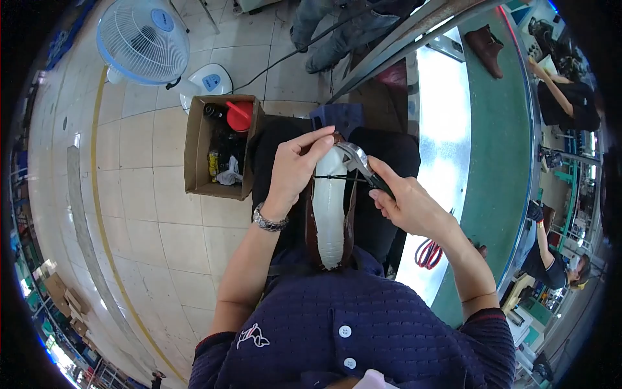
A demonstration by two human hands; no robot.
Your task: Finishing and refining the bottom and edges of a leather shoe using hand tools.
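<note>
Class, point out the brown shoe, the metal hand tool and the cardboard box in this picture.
Brown shoe (329,217), head view: middle of its white underside.
Metal hand tool (361,161), head view: its curved metal part.
Cardboard box (195,149), head view: its left wall.

Far end of brown shoe (330,217) partly hidden (behind pincers (356,157))

The shoe (330,214) is brown and white; the pincers (359,159) are silver, their handle (381,185) seemingly black; the shirt (304,311) is navy; the fan (144,42) white-and-blue.
</note>
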